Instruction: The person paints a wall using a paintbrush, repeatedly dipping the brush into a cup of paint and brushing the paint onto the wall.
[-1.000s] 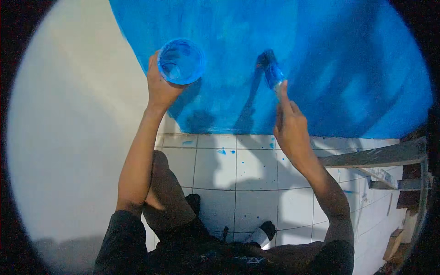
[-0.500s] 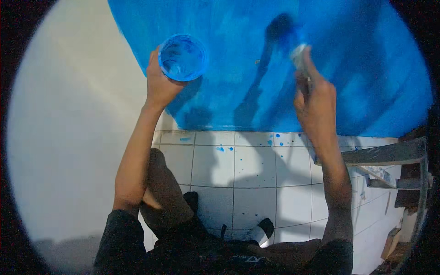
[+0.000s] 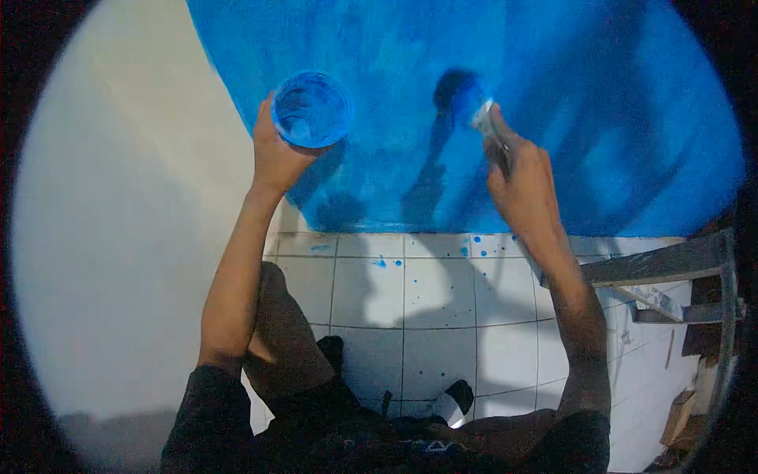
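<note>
A round tub of blue paint point(image 3: 314, 110), its inside smeared blue, is gripped from below and the left by my left hand point(image 3: 283, 162). My right hand point(image 3: 523, 178) is closed around the handle of a paintbrush point(image 3: 483, 117). The brush's bristles are blue and lie against or very close to the blue-painted wall point(image 3: 379, 158); I cannot tell exactly whether they touch. Dark shadows of the hand and brush fall on the wall just left of the brush.
A pale unpainted wall point(image 3: 118, 237) stands on the left. White floor tiles point(image 3: 438, 292) below carry several blue drips. At the right is a dark wooden frame, perhaps a stool point(image 3: 655, 268), with wooden pieces point(image 3: 677, 415) beyond it. My feet and knees are close below.
My right hand and the brush have moved left and slightly down across the blue wall. The tub in my left hand sits a little lower in view.
</note>
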`<state>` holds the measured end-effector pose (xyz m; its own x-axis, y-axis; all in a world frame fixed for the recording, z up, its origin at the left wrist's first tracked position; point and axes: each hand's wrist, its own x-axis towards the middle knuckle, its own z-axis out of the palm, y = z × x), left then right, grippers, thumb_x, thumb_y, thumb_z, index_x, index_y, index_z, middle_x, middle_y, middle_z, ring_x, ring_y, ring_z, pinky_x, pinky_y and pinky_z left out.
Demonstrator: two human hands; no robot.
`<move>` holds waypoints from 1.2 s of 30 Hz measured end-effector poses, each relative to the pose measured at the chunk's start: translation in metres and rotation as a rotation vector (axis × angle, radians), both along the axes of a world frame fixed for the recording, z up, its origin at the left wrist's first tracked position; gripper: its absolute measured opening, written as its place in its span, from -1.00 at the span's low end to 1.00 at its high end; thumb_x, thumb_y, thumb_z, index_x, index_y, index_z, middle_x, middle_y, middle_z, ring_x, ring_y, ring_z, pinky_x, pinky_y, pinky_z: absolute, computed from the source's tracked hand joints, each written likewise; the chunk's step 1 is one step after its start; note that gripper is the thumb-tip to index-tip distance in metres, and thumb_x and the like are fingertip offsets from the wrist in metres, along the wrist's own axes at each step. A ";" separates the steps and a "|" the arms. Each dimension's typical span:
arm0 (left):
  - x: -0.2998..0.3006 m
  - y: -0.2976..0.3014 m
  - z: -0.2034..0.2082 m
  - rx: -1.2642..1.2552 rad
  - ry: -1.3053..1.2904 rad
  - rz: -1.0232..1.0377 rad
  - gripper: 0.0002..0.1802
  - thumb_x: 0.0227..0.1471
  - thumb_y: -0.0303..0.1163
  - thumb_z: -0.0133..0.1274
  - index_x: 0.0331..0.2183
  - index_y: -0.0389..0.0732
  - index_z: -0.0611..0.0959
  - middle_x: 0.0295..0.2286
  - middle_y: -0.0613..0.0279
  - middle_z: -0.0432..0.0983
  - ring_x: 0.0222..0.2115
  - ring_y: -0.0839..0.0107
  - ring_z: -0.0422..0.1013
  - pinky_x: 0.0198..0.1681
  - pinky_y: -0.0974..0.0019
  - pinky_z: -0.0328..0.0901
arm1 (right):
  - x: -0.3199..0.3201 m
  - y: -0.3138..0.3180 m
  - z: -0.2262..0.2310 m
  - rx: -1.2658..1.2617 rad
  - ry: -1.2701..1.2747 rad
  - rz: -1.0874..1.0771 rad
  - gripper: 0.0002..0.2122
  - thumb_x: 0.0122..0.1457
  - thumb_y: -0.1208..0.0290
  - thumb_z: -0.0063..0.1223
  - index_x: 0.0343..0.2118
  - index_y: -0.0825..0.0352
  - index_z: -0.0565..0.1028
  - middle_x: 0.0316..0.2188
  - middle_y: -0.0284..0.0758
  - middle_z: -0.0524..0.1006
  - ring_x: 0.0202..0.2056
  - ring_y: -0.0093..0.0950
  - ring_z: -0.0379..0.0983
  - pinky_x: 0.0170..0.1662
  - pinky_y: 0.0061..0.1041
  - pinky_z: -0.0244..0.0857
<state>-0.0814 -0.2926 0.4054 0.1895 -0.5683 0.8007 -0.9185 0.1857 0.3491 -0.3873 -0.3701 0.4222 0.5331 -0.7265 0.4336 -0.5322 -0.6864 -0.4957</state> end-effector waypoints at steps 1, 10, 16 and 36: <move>0.000 0.001 0.000 0.003 -0.002 0.003 -0.23 -0.54 -0.28 0.41 -0.18 -0.25 0.45 -0.27 0.08 0.40 -0.22 0.14 0.36 -0.11 0.18 0.26 | 0.000 0.005 0.000 -0.169 -0.159 -0.020 -0.46 -0.12 0.59 0.03 0.01 0.57 0.25 -0.45 0.10 0.47 -0.37 -0.02 0.44 -0.28 -0.19 0.33; -0.004 0.001 0.001 0.040 0.145 -0.066 -0.18 -0.52 -0.25 0.41 -0.13 -0.27 0.42 -0.18 0.02 0.39 -0.14 0.12 0.34 -0.05 0.16 0.24 | -0.002 -0.003 -0.045 0.097 0.236 -0.004 -0.48 -0.15 0.60 0.02 0.00 0.45 0.31 -0.50 0.04 0.48 -0.46 -0.09 0.46 -0.33 -0.18 0.34; -0.003 0.000 -0.004 0.027 0.012 -0.025 -0.13 -0.53 -0.22 0.42 -0.10 -0.26 0.40 -0.19 0.04 0.40 -0.16 0.12 0.36 -0.06 0.17 0.25 | -0.003 -0.012 0.011 -0.363 -0.365 -0.022 -0.47 -0.08 0.63 -0.02 0.06 0.41 0.25 -0.39 0.07 0.46 -0.37 -0.08 0.45 -0.32 -0.21 0.33; 0.000 0.012 0.004 0.014 0.124 -0.079 -0.16 -0.51 -0.30 0.41 -0.11 -0.28 0.40 -0.23 0.05 0.45 -0.19 0.17 0.40 -0.10 0.21 0.29 | 0.018 -0.001 -0.047 -0.223 0.208 -0.150 -0.44 -0.05 0.63 -0.08 0.11 0.44 0.17 -0.42 0.12 0.46 -0.41 0.02 0.44 -0.40 -0.17 0.31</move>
<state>-0.0811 -0.2806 0.4092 0.2406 -0.5964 0.7658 -0.8512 0.2495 0.4618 -0.3694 -0.3714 0.3753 0.5215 -0.7028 0.4838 -0.7091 -0.6724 -0.2124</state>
